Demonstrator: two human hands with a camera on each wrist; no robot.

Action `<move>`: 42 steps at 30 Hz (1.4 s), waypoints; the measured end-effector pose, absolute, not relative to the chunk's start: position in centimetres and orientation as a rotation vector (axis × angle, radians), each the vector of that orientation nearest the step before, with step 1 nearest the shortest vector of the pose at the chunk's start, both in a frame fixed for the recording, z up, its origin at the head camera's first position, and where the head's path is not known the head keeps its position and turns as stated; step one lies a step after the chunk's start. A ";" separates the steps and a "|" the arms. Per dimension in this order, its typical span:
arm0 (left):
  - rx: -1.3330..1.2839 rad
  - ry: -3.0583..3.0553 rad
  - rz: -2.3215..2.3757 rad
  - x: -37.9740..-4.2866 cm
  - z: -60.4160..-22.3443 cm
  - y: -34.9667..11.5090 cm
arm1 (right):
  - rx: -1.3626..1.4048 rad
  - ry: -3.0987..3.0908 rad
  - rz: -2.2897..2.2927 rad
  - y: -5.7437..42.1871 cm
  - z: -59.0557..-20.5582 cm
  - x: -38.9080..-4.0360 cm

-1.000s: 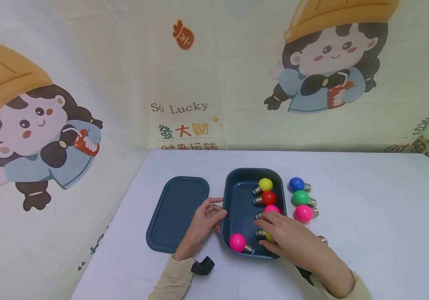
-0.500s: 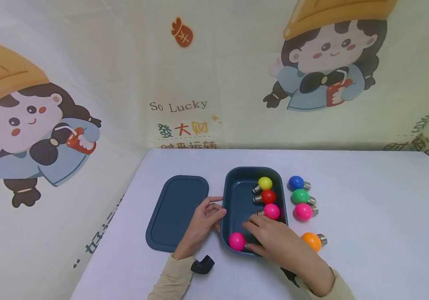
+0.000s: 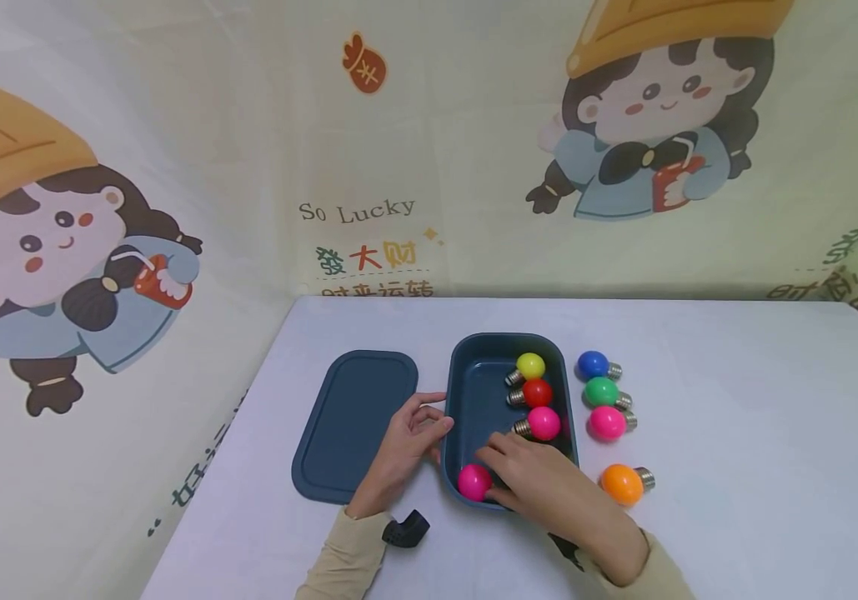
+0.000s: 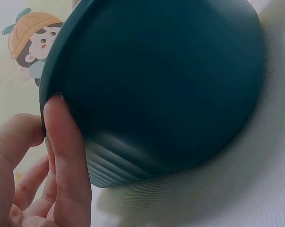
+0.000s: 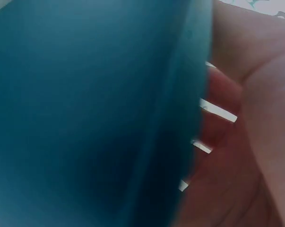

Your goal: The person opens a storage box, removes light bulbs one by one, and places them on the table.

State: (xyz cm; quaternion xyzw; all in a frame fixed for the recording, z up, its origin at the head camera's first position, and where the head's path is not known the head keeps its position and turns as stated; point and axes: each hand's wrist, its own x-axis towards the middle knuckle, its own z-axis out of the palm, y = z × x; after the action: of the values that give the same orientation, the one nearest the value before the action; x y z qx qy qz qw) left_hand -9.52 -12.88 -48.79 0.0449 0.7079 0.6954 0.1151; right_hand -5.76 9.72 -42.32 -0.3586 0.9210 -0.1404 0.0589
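A dark blue plastic container [image 3: 453, 367] stands in the middle of the table with light bulbs inside. My left hand [image 3: 408, 440] holds its left rim between thumb and fingers; in the left wrist view a finger [image 4: 65, 137] lies against the wall. My right hand [image 3: 541, 479] reaches into the near end, thumb and index finger at a pink bulb [image 3: 474, 482], covering its metal base. I cannot tell whether they pinch it. Along the container's right wall lie a yellow bulb [image 3: 530, 366], a red bulb [image 3: 538, 392] and a second pink bulb [image 3: 544, 423].
Left of the container a matching flat lid [image 3: 357, 421] lies on the white table [image 3: 744, 400]. On the right are a blue bulb [image 3: 592, 365], a green bulb [image 3: 600, 392], another pink bulb [image 3: 607, 423] and an orange bulb [image 3: 622, 484]. A patterned cloth [image 3: 474, 167] hangs behind.
My right hand has moved left inside the container, from over a second yellow bulb, now hidden, to the near-left pink bulb. The orange bulb has come into view. My left hand stays at the rim.
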 end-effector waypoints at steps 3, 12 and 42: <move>0.132 2.076 2.033 -9.5 -48.8 -12.9 | -1.085 2.786 -0.415 9.6 -42.5 -5.9; 0.137 2.076 2.024 -9.6 -48.8 -13.0 | -1.066 2.783 -0.428 9.3 -42.7 -6.1; 0.113 2.036 2.044 -9.7 -48.1 -13.0 | -1.000 2.679 -0.508 8.6 -42.9 -6.8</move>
State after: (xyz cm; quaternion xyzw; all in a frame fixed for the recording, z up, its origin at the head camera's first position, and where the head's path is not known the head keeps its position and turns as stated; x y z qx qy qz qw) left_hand -9.70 -13.01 -48.08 0.0388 0.6994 0.7022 0.1271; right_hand -6.82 8.59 -42.92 -0.3418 0.9159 -0.1737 0.1186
